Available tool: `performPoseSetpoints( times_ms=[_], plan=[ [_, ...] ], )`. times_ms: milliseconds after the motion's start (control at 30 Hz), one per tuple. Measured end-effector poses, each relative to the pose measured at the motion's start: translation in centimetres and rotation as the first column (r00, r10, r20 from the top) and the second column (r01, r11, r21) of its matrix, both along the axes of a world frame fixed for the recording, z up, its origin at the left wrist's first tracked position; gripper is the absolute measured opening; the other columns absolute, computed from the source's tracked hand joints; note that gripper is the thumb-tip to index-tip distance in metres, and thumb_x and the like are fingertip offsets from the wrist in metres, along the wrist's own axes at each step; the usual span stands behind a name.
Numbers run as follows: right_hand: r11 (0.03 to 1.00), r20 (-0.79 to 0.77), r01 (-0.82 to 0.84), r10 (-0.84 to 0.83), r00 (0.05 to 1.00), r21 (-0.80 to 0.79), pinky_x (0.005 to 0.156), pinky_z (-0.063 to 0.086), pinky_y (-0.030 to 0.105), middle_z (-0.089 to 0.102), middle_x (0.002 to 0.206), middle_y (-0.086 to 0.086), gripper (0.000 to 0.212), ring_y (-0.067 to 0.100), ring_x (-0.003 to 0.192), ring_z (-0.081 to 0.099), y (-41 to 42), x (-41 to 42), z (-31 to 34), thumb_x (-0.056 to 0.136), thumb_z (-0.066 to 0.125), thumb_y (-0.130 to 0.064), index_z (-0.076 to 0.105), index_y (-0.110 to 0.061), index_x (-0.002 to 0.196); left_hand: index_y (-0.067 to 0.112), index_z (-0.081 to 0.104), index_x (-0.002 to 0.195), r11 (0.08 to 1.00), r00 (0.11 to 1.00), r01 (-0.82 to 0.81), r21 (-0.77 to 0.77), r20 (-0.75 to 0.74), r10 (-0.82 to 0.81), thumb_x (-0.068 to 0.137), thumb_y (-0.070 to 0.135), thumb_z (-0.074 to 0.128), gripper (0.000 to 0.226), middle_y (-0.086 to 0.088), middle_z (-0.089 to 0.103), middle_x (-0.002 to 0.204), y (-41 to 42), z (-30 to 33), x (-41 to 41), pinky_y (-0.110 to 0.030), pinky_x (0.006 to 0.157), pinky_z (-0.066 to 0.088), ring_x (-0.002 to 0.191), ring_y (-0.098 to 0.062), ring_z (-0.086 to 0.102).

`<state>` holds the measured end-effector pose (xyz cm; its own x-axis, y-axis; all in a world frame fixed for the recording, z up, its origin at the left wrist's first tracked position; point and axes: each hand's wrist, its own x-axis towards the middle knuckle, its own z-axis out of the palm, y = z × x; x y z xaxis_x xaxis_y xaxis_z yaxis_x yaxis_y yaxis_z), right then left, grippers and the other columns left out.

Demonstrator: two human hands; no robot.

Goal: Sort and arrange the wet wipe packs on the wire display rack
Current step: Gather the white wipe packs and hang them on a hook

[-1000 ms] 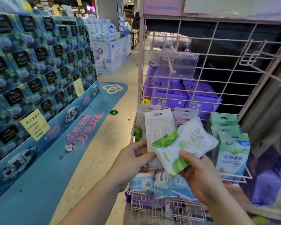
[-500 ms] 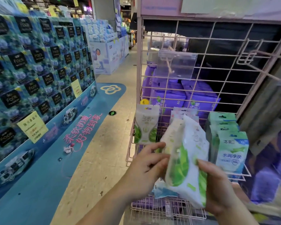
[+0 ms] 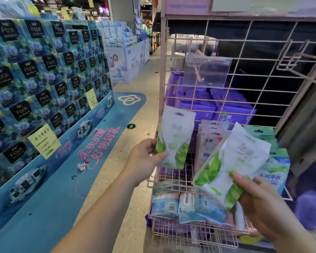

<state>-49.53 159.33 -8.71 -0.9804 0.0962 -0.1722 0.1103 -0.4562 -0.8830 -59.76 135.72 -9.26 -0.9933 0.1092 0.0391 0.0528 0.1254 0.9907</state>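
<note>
Your left hand (image 3: 144,157) pinches one glossy white-and-green pack (image 3: 173,141) at the pink wire rack's (image 3: 193,99) left edge. Your right hand (image 3: 261,205) fingers grip another soft, leaf-printed pack (image 3: 232,165) before the rack.

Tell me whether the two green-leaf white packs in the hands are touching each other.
Apart. The head view shows pink packs and rack wire in the gap between the left hand's pack and the right hand's pack.

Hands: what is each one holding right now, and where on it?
Left hand grips a green-leaf pack at its lower left edge. Right hand pinches a second one by its lower right corner.
</note>
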Motion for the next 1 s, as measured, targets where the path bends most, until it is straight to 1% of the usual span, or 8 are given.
performPoseSetpoints(
  times_ms=[133, 233, 367, 467, 567, 733, 867, 1000],
  plan=[
    [0.983, 0.002, 0.030, -0.031, 1.000, 0.179, 0.064, 0.059, 0.029, 0.075, 0.101, 0.015, 0.081, 0.027, 0.089, 0.074, 0.2, -0.1, 0.2, 0.031, 0.096, -0.040, 0.071, -0.002, 0.098, 0.020, 0.073, 0.102, 0.870, 0.967, -0.230, -0.437, -0.201, 0.155, 0.079, 0.033, 0.074, 0.026, -0.001, 0.062, 0.101, 1.5, -2.8, -3.2, -0.030, 0.087, 0.044, 0.097, -0.017, 0.053],
    [0.974, 0.001, 0.063, -0.065, 0.998, 0.218, 0.054, 0.057, 0.022, 0.076, 0.097, 0.016, 0.048, 0.022, 0.078, 0.075, 0.3, 0.0, 0.4, 0.053, 0.081, -0.023, 0.071, 0.000, 0.095, 0.029, 0.072, 0.102, 0.649, 0.957, -0.290, -0.704, -0.223, 0.185, 0.079, 0.051, 0.066, 0.032, -0.001, 0.062, 0.101, 1.6, -3.6, -3.9, -0.035, 0.078, 0.042, 0.101, -0.026, 0.054],
    [0.952, 0.008, 0.072, -0.078, 0.997, 0.299, 0.054, 0.057, 0.021, 0.078, 0.087, 0.011, 0.017, 0.021, 0.076, 0.075, 0.3, 0.5, 1.0, 0.068, 0.071, -0.008, 0.072, -0.002, 0.084, 0.028, 0.073, 0.089, 0.476, 0.951, -0.307, -0.824, -0.291, 0.110, 0.079, 0.057, 0.062, 0.033, -0.001, 0.065, 0.090, 1.7, -2.4, -3.9, -0.033, 0.069, 0.040, 0.092, -0.028, 0.059],
    [0.938, -0.013, 0.095, -0.096, 0.995, 0.335, 0.039, 0.043, 0.010, 0.073, 0.059, 0.001, 0.008, 0.002, 0.043, 0.062, 0.0, 0.6, 1.3, 0.082, 0.061, 0.007, 0.066, 0.001, 0.083, 0.019, 0.062, 0.065, 0.530, 0.979, -0.188, -0.827, -0.199, 0.036, 0.084, 0.048, 0.061, 0.034, 0.001, 0.058, 0.065, 1.7, -2.1, -3.8, -0.030, 0.054, 0.035, 0.075, -0.027, 0.057],
    [0.922, -0.012, 0.099, -0.102, 0.995, 0.375, 0.035, 0.037, 0.008, 0.061, 0.043, -0.004, 0.012, -0.002, 0.033, 0.051, -0.1, 0.4, 1.5, 0.085, 0.058, 0.009, 0.061, -0.001, 0.079, 0.021, 0.041, 0.048, 0.655, 0.983, -0.170, -0.736, -0.172, 0.061, 0.087, 0.039, 0.062, 0.048, 0.005, 0.042, 0.050, 1.3, -2.5, -3.9, -0.029, 0.046, 0.023, 0.062, -0.026, 0.047],
    [0.918, -0.012, 0.101, -0.104, 0.995, 0.383, 0.034, 0.036, 0.009, 0.062, 0.043, -0.003, 0.011, -0.001, 0.032, 0.050, -0.4, 0.1, 1.5, 0.085, 0.058, 0.009, 0.062, 0.000, 0.082, 0.025, 0.075, 0.078, 0.512, 0.946, -0.311, -0.801, -0.315, 0.081, 0.081, 0.052, 0.065, 0.029, 0.001, 0.060, 0.085, 1.8, -2.7, -3.9, -0.031, 0.067, 0.043, 0.088, -0.024, 0.056],
    [0.923, -0.011, 0.086, -0.088, 0.996, 0.375, 0.035, 0.038, 0.008, 0.066, 0.049, -0.002, 0.009, 0.000, 0.034, 0.052, -0.7, 0.1, 1.4, 0.083, 0.059, 0.011, 0.063, 0.002, 0.084, 0.025, 0.076, 0.088, 0.466, 0.934, -0.349, -0.813, -0.341, 0.105, 0.083, 0.047, 0.065, 0.025, 0.000, 0.057, 0.093, 1.8, -3.3, -3.9, -0.033, 0.075, 0.040, 0.094, -0.025, 0.053],
    [0.884, -0.043, 0.086, -0.075, 0.996, 0.459, 0.039, 0.038, 0.007, 0.068, 0.054, -0.003, 0.011, -0.002, 0.038, 0.054, -0.7, -0.1, 1.1, 0.081, 0.064, 0.007, 0.066, -0.003, 0.085, 0.020, 0.075, 0.080, 0.612, 0.934, -0.357, -0.705, -0.285, 0.217, 0.084, 0.040, 0.066, 0.023, -0.002, 0.060, 0.092, 1.3, -3.6, -3.7, -0.030, 0.070, 0.037, 0.087, -0.024, 0.053]
  ],
)
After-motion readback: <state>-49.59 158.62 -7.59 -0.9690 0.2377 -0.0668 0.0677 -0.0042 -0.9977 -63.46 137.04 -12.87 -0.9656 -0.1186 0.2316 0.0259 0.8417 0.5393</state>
